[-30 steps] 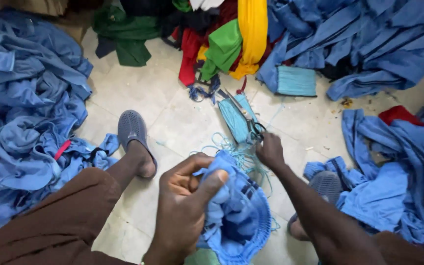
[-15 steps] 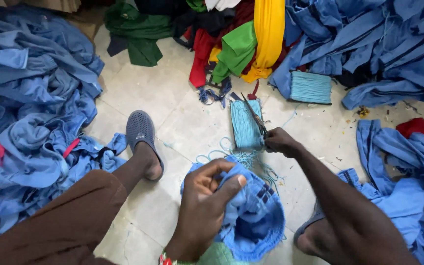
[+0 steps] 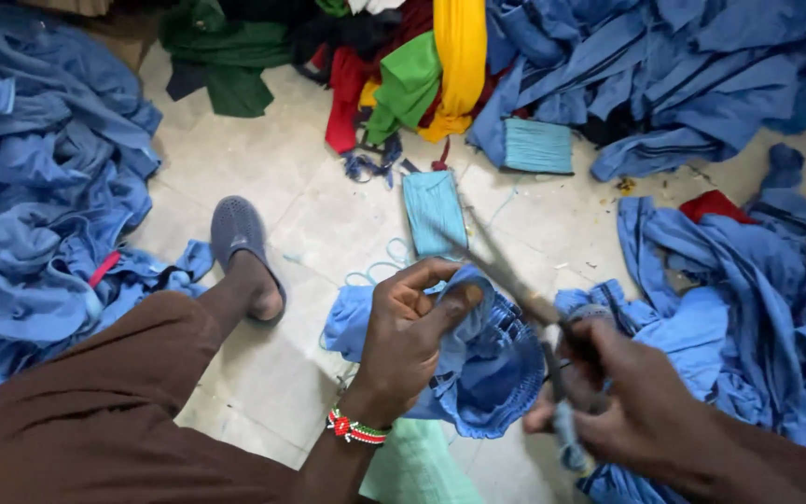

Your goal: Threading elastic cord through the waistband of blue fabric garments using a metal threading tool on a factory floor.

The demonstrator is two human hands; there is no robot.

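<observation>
My left hand (image 3: 409,338) pinches a bunched blue garment (image 3: 478,359) with a gathered elastic edge, held over the tiled floor between my legs. My right hand (image 3: 622,397) grips the handles of a pair of scissors (image 3: 506,275), blurred by motion, whose blades point up and left towards the garment's top edge. A beaded bracelet (image 3: 356,427) circles my left wrist. A light blue folded piece (image 3: 433,210) lies on the floor just beyond the scissors' tip.
Heaps of blue garments (image 3: 39,205) lie left, right (image 3: 748,299) and at the top right. Green, red and yellow cloth (image 3: 412,75) is piled at the top. My foot in a grey slipper (image 3: 240,245) rests on the tiles. A folded teal piece (image 3: 538,145) lies nearby.
My right hand has picked the scissors up off the floor and drawn them back towards me, beside the garment. My left hand keeps its hold on the blue garment.
</observation>
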